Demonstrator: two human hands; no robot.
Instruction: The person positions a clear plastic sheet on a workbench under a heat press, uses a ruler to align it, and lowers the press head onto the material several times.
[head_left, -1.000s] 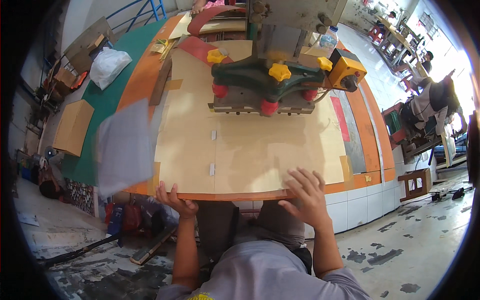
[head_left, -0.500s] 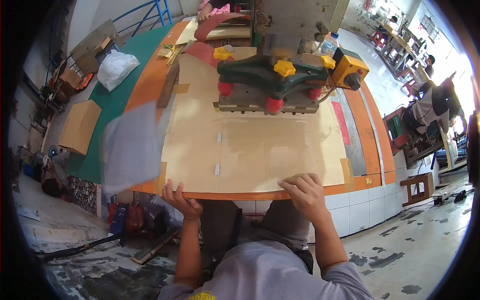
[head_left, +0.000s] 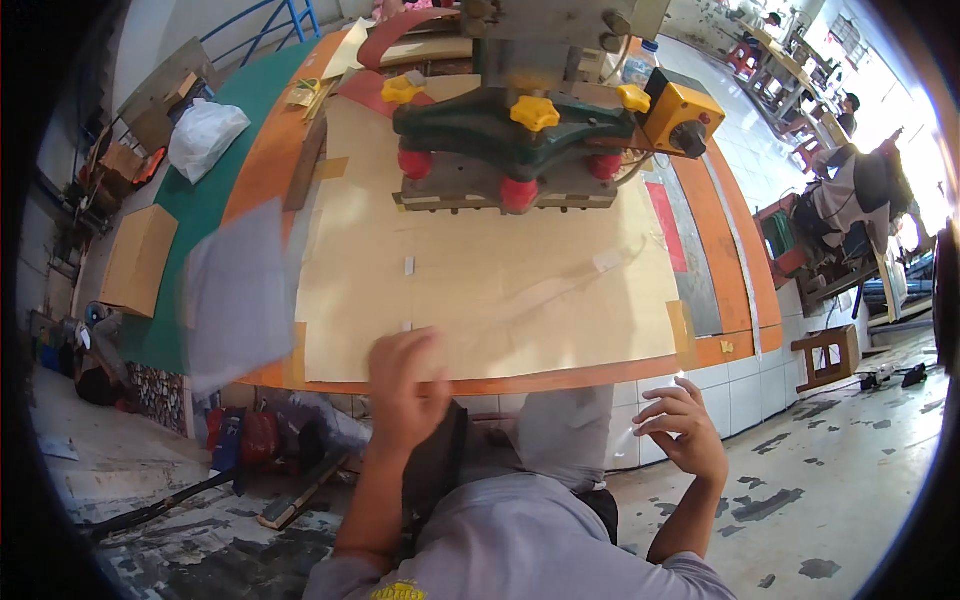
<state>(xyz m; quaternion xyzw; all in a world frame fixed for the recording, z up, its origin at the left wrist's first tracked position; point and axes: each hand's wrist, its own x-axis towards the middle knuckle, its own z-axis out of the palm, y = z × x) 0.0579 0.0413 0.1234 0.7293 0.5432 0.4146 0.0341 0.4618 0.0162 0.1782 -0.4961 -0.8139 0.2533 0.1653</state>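
My left hand [head_left: 405, 395] is above the near edge of a pale yellow sheet-covered board [head_left: 480, 340]. Motion smears its fingers, so their grip cannot be made out. Off the table's near right edge, my right hand [head_left: 685, 430] is raised with bent fingers apart; nothing clearly shows in it. A paler grey patch lies over my leg beside that hand, and I cannot tell whether it is a clear sheet. Two small white tabs [head_left: 409, 265] sit on the board; the left hand partly covers the nearer one. Beyond stands a dark green press head [head_left: 470, 130] with yellow knobs and red feet.
A translucent sheet stack [head_left: 238, 300] sits left of the board. Farther left are a cardboard box [head_left: 140, 260] and a white plastic bag [head_left: 205, 138]. A yellow control box [head_left: 680, 120] is beside the press. Other people work at the far right; part of another person shows behind the press.
My left hand has risen from the board's corner and moved right over its near edge. My right hand has left the edge, moving right and down. The view has shifted slightly.
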